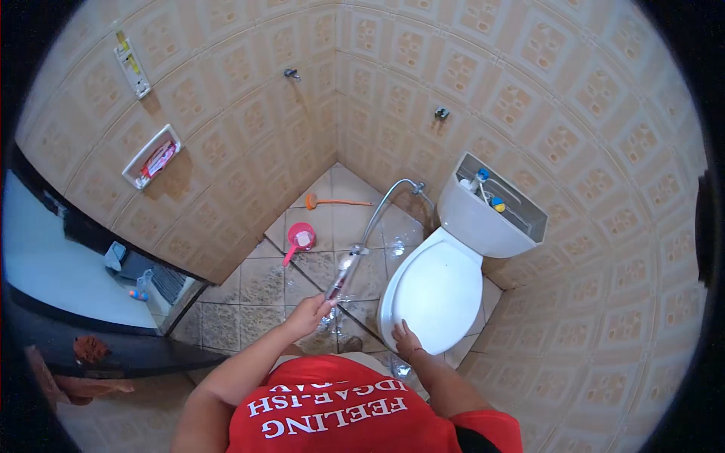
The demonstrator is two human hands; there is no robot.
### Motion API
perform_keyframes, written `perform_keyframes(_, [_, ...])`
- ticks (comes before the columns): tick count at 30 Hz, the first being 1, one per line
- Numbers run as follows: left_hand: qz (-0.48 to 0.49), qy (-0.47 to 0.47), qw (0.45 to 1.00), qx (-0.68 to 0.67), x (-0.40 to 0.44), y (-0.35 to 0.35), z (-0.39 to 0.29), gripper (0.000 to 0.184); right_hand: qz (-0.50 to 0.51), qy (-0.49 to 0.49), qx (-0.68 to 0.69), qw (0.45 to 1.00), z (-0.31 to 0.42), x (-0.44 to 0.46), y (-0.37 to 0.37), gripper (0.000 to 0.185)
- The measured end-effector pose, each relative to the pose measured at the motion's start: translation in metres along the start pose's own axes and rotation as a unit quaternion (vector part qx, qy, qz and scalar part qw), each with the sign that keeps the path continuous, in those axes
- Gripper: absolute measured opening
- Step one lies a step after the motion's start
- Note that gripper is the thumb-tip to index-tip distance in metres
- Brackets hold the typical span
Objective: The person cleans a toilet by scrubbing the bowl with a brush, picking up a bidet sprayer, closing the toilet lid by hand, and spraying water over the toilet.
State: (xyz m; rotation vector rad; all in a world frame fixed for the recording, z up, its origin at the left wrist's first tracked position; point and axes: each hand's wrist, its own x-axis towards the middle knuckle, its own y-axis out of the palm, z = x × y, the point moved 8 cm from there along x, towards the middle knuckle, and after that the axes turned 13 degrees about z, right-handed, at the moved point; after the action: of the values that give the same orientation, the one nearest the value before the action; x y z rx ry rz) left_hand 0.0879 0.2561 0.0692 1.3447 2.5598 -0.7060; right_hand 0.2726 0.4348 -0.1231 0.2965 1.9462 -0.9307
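Now your left hand [308, 315] is clamped on the sprayer [347, 264], its long axis slanting far right. Your right hand [408, 342] lies open on the toilet lid [439, 291].

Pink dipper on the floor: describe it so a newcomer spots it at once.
Start at the white toilet, then go left across the tiled floor, past the silvery hose. There sits the pink dipper, with something pale inside. Unlike the long, thin orange tool beyond it, it is round and bowl-shaped.
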Motion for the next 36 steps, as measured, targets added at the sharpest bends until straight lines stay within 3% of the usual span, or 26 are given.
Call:
perform_keyframes(4, [0.042, 0.037, 0.997, 0.062, 0.007, 0.006, -0.025, 0.033, 0.002, -0.003, 0.028, 1.000, -0.005, 0.018, 0.019, 0.036])
perform_keyframes(8, [0.067, 0.040, 0.986, 0.150, 0.018, 0.009, -0.025, 0.035, -0.045, 0.127, 0.198, 0.971, -0.040, 0.028, 0.007, 0.039])
perform_keyframes(9, [0.070, 0.043, 0.985, 0.150, 0.021, 0.010, -0.027, 0.036, -0.063, 0.078, 0.485, 0.869, -0.065, 0.027, -0.006, 0.044])
perform_keyframes(10, [0.076, 0.048, 0.985, 0.151, 0.024, 0.010, -0.030, 0.037, -0.081, 0.023, 0.727, 0.682, -0.084, 0.023, -0.024, 0.049])
perform_keyframes(11, [0.083, 0.054, 0.984, 0.152, 0.028, 0.011, -0.032, 0.038, -0.191, -0.035, 0.859, 0.473, -0.100, 0.008, -0.052, 0.051])
perform_keyframes(12, [0.096, 0.064, 0.981, 0.156, 0.033, 0.016, -0.034, 0.038, -0.292, -0.091, 0.924, 0.229, -0.113, -0.018, -0.083, 0.054])
perform_keyframes(14, [0.115, 0.081, 0.964, 0.226, 0.042, 0.028, -0.034, 0.038, -0.444, -0.062, 0.890, 0.081, -0.132, -0.062, -0.134, 0.054])
perform_keyframes(19, [0.260, 0.076, 0.912, 0.307, 0.041, 0.059, -0.037, 0.033, -0.505, 0.102, 0.856, -0.053, -0.104, -0.095, -0.165, 0.047])
perform_keyframes(20, [0.275, 0.087, 0.904, 0.314, 0.039, 0.056, -0.032, 0.033, -0.527, 0.128, 0.833, -0.108, -0.094, -0.099, -0.160, 0.047])
perform_keyframes(22, [0.288, 0.266, 0.875, 0.285, 0.025, 0.051, -0.037, 0.035, -0.566, 0.174, 0.776, -0.216, -0.067, -0.108, -0.151, 0.047])
perform_keyframes(23, [0.291, 0.351, 0.851, 0.261, 0.013, 0.043, -0.045, 0.036, -0.572, 0.185, 0.767, -0.224, -0.054, -0.110, -0.145, 0.047])
perform_keyframes(24, [0.303, 0.358, 0.843, 0.261, 0.008, 0.030, -0.040, 0.036, -0.566, 0.219, 0.758, -0.239, -0.036, -0.110, -0.132, 0.046])
perform_keyframes(26, [0.309, 0.218, 0.911, 0.165, 0.010, -0.019, -0.026, 0.041, -0.560, 0.258, 0.742, -0.263, -0.001, -0.111, -0.121, 0.045])
perform_keyframes(28, [0.275, 0.205, 0.918, 0.200, 0.026, -0.067, 0.027, 0.041, -0.551, 0.310, 0.738, -0.236, 0.033, -0.115, -0.121, 0.046])
perform_keyframes(29, [0.257, 0.169, 0.939, 0.153, 0.029, -0.095, 0.043, 0.041, -0.547, 0.333, 0.736, -0.220, 0.041, -0.118, -0.124, 0.047])
perform_keyframes(30, [0.239, 0.127, 0.957, 0.106, 0.026, -0.123, 0.058, 0.041, -0.547, 0.338, 0.732, -0.225, 0.047, -0.121, -0.132, 0.047])
perform_keyframes(33, [0.204, 0.073, 0.964, 0.152, 0.020, -0.191, 0.098, 0.041, -0.586, 0.338, 0.703, -0.220, 0.057, -0.137, -0.160, 0.047])
perform_keyframes(35, [0.143, 0.050, 0.988, -0.010, 0.019, -0.230, 0.139, 0.041, -0.585, 0.350, 0.698, -0.219, 0.058, -0.139, -0.172, 0.047])
perform_keyframes(36, [0.147, 0.050, 0.988, -0.011, 0.016, -0.243, 0.154, 0.041, -0.587, 0.358, 0.695, -0.212, 0.056, -0.141, -0.178, 0.048])
